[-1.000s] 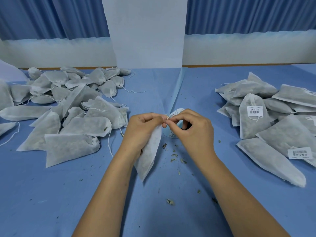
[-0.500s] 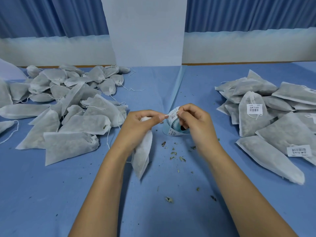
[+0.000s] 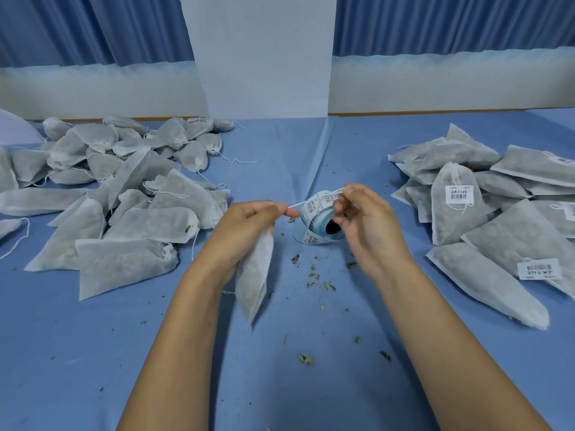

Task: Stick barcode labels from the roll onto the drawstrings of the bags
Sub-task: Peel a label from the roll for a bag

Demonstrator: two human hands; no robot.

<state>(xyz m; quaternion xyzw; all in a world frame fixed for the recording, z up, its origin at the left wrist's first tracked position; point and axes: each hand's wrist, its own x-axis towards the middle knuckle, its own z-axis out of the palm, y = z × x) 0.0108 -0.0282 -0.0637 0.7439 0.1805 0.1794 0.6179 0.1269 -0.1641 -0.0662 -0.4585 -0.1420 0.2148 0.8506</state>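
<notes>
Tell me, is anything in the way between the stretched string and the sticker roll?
Nothing I can see. The drawstring is pulled tight between the left hand, which also holds the bag, and the right hand. It passes right across the top of the label roll, with no other thing between them.

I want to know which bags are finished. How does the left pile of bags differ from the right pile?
The left pile shows no labels; the right pile carries white barcode labels on several bags. In the left pile bare drawstrings trail onto the blue table; in the right pile one string visibly carries a label. Both piles hold the same grey-white drawstring bags.
</notes>
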